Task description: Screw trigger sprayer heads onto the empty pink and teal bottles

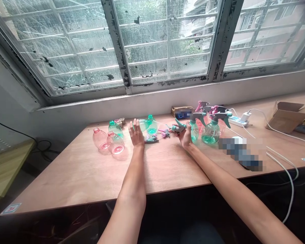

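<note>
My left hand [136, 135] is closed round a clear green bottle [143, 125] tipped on its side, its neck to the right. My right hand [185, 136] grips a green-and-grey spray head [178, 128], whose thin tube points left towards the bottle. Behind them a second green bottle [151, 126] stands open. Between my hands lie another green-and-grey spray head [151, 139] and a pink-and-grey one [165, 134]. To the left stand two open pink bottles, one nearer [116, 144] and one farther [100, 139], and an open green bottle [116, 129].
Right of my right hand stand green bottles with spray heads fitted [210, 133], with pink ones behind. A small box [182, 112] sits by the wall. Farther right are a power strip [237, 121], white cables, an open cardboard box [282, 117] and a blurred dark object [244, 154].
</note>
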`<state>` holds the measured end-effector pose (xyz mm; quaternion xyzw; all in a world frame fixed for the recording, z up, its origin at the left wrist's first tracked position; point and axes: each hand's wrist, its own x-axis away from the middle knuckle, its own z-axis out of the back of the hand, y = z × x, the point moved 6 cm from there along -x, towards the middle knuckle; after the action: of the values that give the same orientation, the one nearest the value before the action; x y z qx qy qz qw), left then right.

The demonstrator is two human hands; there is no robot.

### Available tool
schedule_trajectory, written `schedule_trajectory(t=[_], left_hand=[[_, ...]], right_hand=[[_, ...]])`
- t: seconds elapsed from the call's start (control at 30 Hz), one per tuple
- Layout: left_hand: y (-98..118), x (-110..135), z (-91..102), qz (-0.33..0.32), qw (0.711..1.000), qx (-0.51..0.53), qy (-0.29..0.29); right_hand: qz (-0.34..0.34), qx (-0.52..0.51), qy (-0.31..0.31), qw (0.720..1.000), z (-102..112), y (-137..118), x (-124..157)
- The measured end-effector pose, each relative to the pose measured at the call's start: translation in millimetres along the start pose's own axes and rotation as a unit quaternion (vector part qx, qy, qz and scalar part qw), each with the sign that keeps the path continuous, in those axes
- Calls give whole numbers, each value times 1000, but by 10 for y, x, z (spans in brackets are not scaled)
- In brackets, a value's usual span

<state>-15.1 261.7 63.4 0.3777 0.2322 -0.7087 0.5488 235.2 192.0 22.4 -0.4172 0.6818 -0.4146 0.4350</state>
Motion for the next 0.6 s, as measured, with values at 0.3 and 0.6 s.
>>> schedule_trajectory(t=[0.3,0.6], left_hand=[[113,12,-29,-86,996,34,-23],[313,64,130,-225,970,43,-78]], right_hand=[[-30,-11,-41,999,-55,-6,30],[-76,28,-87,993,-239,123,45]])
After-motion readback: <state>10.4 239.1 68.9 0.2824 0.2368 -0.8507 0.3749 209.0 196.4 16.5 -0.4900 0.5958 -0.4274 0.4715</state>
